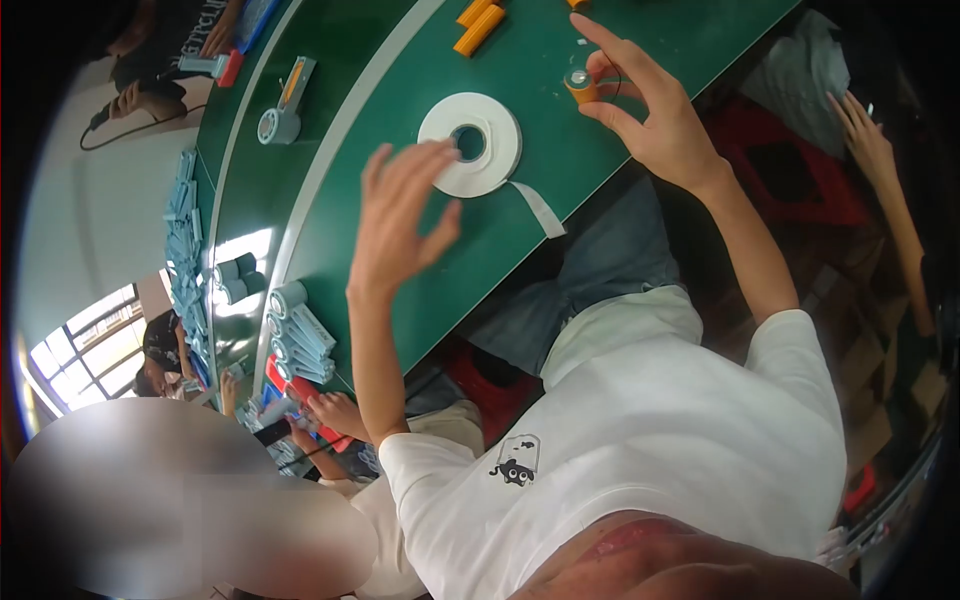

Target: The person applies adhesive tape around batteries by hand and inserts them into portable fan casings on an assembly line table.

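My right hand point(668, 130) pinches a short orange cylinder point(581, 92) between thumb and fingertips. The cylinder has a silvery round end, and a thin dark wire curves beside it; it looks like a battery cell. The index finger points out past it. My left hand point(398, 215) hovers over the green table with its fingers apart, slightly blurred. Its fingertips overlap the left edge of a large white tape roll point(500, 140) lying flat; whether they touch it I cannot tell. A loose tape end point(540, 210) stretches from the roll to the table's near edge.
Orange cylinders point(480, 28) lie at the table's far side. Light-blue parts with round heads point(302, 335) are stacked at left, with a longer pile point(184, 250) beyond. A tape dispenser point(283, 110) stands farther back. Co-workers' hands point(335, 415) work at left; another person's hand point(866, 140) shows at right.
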Tool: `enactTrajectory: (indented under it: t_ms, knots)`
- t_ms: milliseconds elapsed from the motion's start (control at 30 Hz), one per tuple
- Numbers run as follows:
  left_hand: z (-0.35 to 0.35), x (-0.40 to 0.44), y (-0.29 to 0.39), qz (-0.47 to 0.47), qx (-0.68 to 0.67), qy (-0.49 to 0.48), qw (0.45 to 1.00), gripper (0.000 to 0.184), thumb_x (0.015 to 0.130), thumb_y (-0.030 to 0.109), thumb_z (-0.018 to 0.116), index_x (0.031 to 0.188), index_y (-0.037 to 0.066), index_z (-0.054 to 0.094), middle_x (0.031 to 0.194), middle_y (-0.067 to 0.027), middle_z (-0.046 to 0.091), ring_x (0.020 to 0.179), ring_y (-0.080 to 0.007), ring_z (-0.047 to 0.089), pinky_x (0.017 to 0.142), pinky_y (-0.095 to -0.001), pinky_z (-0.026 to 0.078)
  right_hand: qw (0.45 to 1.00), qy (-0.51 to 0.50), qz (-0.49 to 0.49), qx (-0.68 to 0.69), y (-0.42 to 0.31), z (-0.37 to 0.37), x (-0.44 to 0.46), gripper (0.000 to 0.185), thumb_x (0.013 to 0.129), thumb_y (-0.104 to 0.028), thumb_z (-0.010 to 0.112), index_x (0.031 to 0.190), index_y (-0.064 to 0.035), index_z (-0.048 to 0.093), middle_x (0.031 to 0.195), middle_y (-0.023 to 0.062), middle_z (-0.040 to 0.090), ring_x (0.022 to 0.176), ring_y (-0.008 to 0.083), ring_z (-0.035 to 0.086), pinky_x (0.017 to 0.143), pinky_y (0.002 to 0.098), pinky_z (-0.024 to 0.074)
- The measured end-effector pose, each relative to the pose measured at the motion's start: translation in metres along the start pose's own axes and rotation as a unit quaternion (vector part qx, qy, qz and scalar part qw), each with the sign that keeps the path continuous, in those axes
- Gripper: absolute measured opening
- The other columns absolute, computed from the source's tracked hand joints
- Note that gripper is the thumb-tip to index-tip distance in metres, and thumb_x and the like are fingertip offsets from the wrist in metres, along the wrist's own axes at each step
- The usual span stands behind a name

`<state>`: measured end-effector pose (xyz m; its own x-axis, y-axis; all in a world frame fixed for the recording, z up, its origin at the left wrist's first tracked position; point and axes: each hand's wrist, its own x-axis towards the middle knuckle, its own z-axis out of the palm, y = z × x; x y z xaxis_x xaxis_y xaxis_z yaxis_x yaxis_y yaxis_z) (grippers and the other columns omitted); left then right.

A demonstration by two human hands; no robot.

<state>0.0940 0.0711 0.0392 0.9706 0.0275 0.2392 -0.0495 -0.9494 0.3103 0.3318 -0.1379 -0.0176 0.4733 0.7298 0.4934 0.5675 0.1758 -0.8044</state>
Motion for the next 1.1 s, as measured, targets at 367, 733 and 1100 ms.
enactTrajectory:
  t_ms: [367, 733, 1100]
  knots:
    - [0.036, -0.065, 0.012, -0.086, 0.073, 0.064, 0.992, 0.067, 0.076, 0.014, 0.086, 0.137, 0.010, 0.059, 0.131, -0.0065, 0.066, 0.125, -0.0262, 0.061, 0.118, -0.0557, 0.032, 0.998, -0.009, -0.043, -0.044, 0.007, 0.026, -0.015, 0.060, 0.085, 0.001, 0.080, 0.141, -0.0115, 0.061, 0.120, 0.0079, 0.071, 0.103, 0.0171, 0.069, 0.083, 0.0297, 0.0611]
    - [0.056, -0.131, 0.032, -0.153, 0.052, 0.357, 0.920, 0.073, 0.072, 0.016, 0.093, 0.135, 0.009, 0.058, 0.122, -0.0065, 0.070, 0.107, -0.0237, 0.067, 0.114, -0.0527, 0.035, 0.891, -0.213, 0.179, 0.359, -0.069, 0.089, -0.015, 0.042, 0.086, -0.005, 0.082, 0.124, -0.0001, 0.067, 0.110, 0.0128, 0.074, 0.092, 0.0173, 0.072, 0.088, 0.0302, 0.0590]
    - [0.049, -0.177, 0.016, -0.291, 0.062, 0.371, 0.880, 0.070, 0.077, 0.031, 0.087, 0.135, 0.007, 0.056, 0.113, -0.0094, 0.068, 0.098, -0.0249, 0.065, 0.107, -0.0522, 0.032, 0.798, -0.393, 0.281, 0.361, -0.105, 0.114, -0.034, 0.046, 0.081, -0.005, 0.085, 0.122, 0.0030, 0.066, 0.100, 0.0144, 0.074, 0.095, 0.0213, 0.074, 0.090, 0.0338, 0.0582]
